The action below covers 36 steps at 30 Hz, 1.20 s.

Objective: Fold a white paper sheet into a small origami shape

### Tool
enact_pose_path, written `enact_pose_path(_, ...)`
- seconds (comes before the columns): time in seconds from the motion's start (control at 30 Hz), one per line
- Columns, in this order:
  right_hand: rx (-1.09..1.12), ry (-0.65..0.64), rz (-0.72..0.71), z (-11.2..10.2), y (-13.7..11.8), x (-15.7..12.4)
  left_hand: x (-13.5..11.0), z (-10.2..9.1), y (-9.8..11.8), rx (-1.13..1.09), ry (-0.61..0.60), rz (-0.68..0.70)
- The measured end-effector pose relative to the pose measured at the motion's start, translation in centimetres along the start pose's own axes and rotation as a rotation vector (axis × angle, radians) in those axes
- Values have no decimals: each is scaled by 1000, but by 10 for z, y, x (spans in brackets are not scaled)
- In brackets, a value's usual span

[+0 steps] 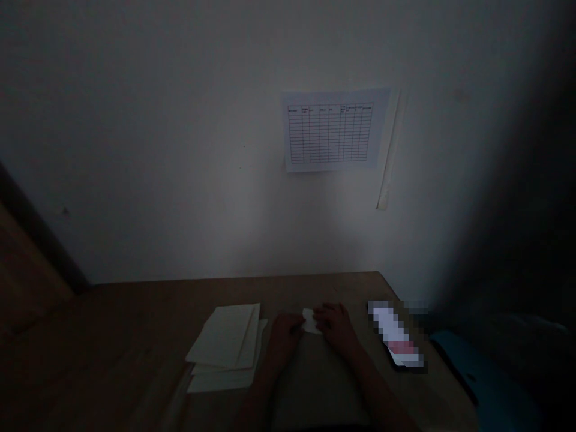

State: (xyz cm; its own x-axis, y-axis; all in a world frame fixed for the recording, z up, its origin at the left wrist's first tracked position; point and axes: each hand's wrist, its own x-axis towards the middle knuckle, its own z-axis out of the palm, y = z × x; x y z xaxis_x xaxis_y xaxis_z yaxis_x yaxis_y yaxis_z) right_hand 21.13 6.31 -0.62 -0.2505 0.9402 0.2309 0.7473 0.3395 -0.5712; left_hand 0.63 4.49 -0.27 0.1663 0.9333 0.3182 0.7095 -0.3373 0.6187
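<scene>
The scene is dim. My left hand and my right hand rest on a wooden table, close together. Between them sits a small white folded piece of paper. Fingers of both hands are curled and pinch its edges. A loose stack of cream paper sheets lies just left of my left hand.
A phone with a lit, blurred screen lies right of my right hand. A blue object sits at the table's right edge. On the wall behind hang a printed table sheet and a pale cable strip.
</scene>
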Motion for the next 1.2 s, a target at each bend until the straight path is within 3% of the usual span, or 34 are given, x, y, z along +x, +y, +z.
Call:
enact_pose_path(0.47,25,59,-12,-5,-9,-5,5,0,7,101,14,53)
enact_pose_path(0.9,103,13,-41,-8,-10,-6,3,3,5,72,50,84)
enact_pose_path(1.2,121,27,-61,-5,-6,-8,2,1,7,169,18,133)
